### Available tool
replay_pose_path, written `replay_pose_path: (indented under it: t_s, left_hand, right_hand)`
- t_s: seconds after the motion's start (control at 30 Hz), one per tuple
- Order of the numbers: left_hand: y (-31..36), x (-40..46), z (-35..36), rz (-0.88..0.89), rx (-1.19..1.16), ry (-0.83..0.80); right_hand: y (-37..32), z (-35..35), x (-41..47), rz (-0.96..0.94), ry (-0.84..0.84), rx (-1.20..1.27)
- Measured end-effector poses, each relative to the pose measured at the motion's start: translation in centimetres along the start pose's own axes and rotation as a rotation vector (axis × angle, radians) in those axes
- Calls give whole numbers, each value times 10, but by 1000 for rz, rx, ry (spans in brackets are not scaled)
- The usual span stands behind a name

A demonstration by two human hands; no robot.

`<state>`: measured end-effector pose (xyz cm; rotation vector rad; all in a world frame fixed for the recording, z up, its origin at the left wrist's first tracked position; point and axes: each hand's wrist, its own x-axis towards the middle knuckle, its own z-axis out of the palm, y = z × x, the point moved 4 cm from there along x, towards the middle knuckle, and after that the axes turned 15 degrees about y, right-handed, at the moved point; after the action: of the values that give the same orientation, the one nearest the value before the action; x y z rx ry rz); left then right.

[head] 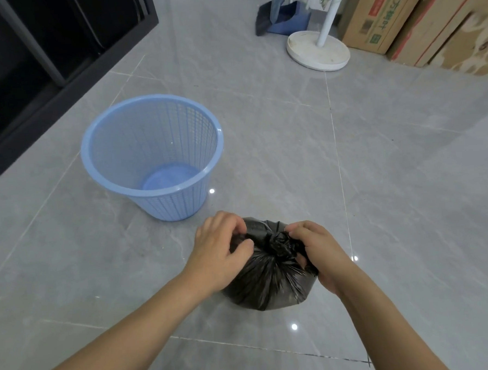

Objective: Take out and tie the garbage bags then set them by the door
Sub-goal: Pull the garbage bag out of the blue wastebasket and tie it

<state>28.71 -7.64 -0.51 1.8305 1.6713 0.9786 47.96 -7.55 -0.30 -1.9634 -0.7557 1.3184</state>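
Head view, looking down: the black garbage bag (270, 282) sits on the grey tiled floor (393, 191) right in front of me, plump and rounded, its plastic gathered into tight pleats that run up to a twisted knot (280, 246) at the top. My left hand (222, 255) is on the bag's left side, fingers curled over the upper edge and pinching a fold of the plastic beside the knot, the thumb pressed against the bag's flank. My right hand (318, 251) is on the right side, fingers curled round the bunched plastic just next to the knot and pulling it outward. The two hands are close together with only the knot between them, both forearms bare and reaching in from the bottom of the frame.

Just beyond the bag, to the left, stands a light blue plastic mesh wastebasket (152, 155), upright, with no liner in it, so its solid blue bottom shows. It is near the bag but not touching it. Further left runs a dark cabinet (46, 53) along the floor's edge. Far off at the upper right is the round white base of a stand (318, 52) with its white pole, a blue dustpan (285, 17) behind it, and printed cardboard boxes (426, 19) against the wall.
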Motion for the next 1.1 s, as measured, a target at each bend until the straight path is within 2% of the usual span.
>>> replay_pose_path:
  t_s: [0.1, 0.2, 0.4, 0.47, 0.53, 0.63, 0.7, 0.77, 0.83, 0.93, 0.97, 1.03, 1.1]
  left_hand:
    - [9, -9, 8, 1, 18, -78]
    - [10, -9, 17, -155, -1, -179]
    - [9, -1, 19, -277, 4, -155]
    - [8, 2, 12, -323, -33, -148]
    - [1, 7, 1, -269, 91, -125]
    - [-19, 16, -14, -61, 478, -121]
    - [-31, 16, -18, -118, 507, -140]
    - [-36, 15, -17, -230, 420, -104]
    - [-37, 15, -17, -412, 210, -39]
    - [-30, 15, -14, -845, -506, 58]
    - [-26, 16, -13, -926, -701, 67]
    - [-19, 20, -12, -976, -880, 53]
    - [-13, 23, -9, -997, -930, 19]
  right_hand:
    - [-5, 3, -1, -6, 0, -8]
    - [-7, 6, -2, -25, 3, -23]
    - [-9, 9, -5, -80, 34, -81]
    - [-9, 6, -3, -163, 111, -123]
    - [-11, -6, 5, -297, 254, -154]
    - [-12, -30, 18, -331, 446, -69]
    - [-8, -32, 19, -398, 490, -208]
    - [-5, -22, 12, -531, 446, -391]
    - [-4, -14, 6, -606, 370, -518]
    - [-2, -12, 4, -643, 236, -644]
    - [-1, -11, 3, -657, 198, -684]
    - [2, -7, 1, -706, 143, -785]
    - [5, -5, 2, -752, 110, -866]
